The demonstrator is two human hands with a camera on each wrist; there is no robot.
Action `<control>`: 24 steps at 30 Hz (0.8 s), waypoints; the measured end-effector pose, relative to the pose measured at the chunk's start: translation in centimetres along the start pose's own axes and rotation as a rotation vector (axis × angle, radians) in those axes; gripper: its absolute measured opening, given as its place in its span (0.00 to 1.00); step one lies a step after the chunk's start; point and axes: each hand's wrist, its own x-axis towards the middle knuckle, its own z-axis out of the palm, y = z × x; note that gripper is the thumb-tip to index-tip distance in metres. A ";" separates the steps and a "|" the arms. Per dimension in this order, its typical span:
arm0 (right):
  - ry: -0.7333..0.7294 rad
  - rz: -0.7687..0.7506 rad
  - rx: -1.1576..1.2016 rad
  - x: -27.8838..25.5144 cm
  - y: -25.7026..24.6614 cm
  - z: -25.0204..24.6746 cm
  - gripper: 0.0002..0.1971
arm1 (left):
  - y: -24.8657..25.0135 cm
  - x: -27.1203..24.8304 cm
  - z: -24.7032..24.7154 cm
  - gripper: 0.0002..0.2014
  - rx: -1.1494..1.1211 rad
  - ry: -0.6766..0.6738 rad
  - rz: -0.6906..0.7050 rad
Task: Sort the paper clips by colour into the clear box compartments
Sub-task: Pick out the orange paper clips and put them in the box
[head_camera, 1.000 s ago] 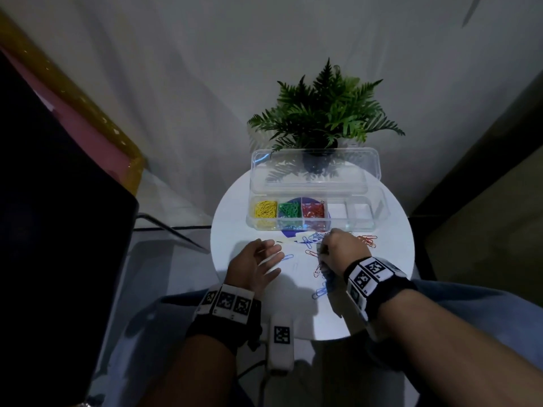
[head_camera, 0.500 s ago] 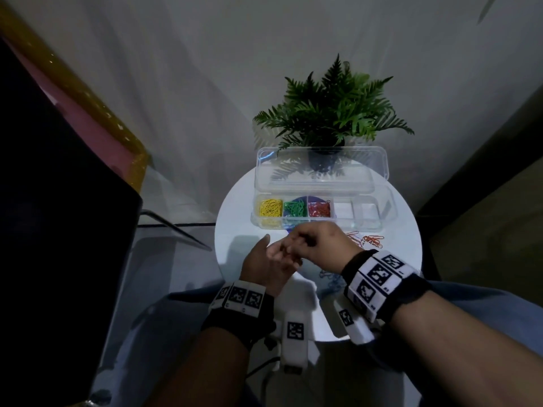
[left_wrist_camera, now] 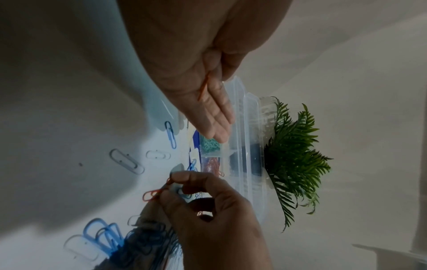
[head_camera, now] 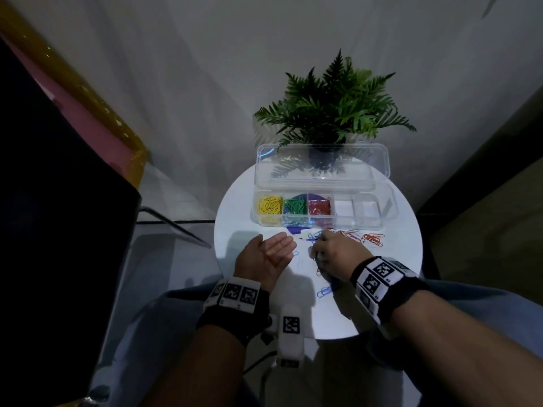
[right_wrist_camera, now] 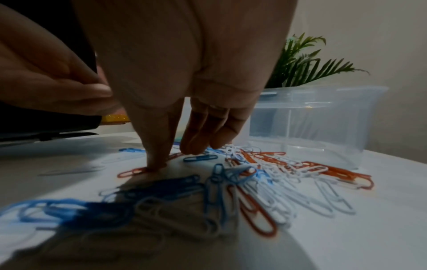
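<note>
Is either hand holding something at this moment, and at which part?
The left hand lies open, palm up, with an orange paper clip resting on its fingers. The right hand presses its thumb on the end of an orange clip on the table, not lifted.

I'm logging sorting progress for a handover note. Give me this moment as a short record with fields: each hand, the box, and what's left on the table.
left hand: open, palm up, an orange clip lying on it
right hand: fingers down on the loose clips, thumb pressing an orange one
clear box: lid open; yellow, green and red compartments filled, two right compartments look empty
table: blue, white and orange clips unsorted
</note>
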 end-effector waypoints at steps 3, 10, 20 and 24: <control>0.019 -0.013 0.004 0.4 0.0 -0.4 0.11 | 0.0 0.1 -0.1 0.24 -0.010 -0.006 -0.003; -0.002 -0.015 -0.019 0.2 0.4 -0.6 0.14 | 0.2 0.1 0.1 0.24 0.000 -0.015 0.018; 0.141 0.084 0.191 0.9 -0.8 -0.7 0.06 | 0.3 0.2 0.1 0.24 -0.027 -0.020 0.024; 0.057 0.073 0.108 0.9 -1.3 -0.2 0.11 | 0.3 0.2 0.2 0.24 -0.018 -0.010 0.020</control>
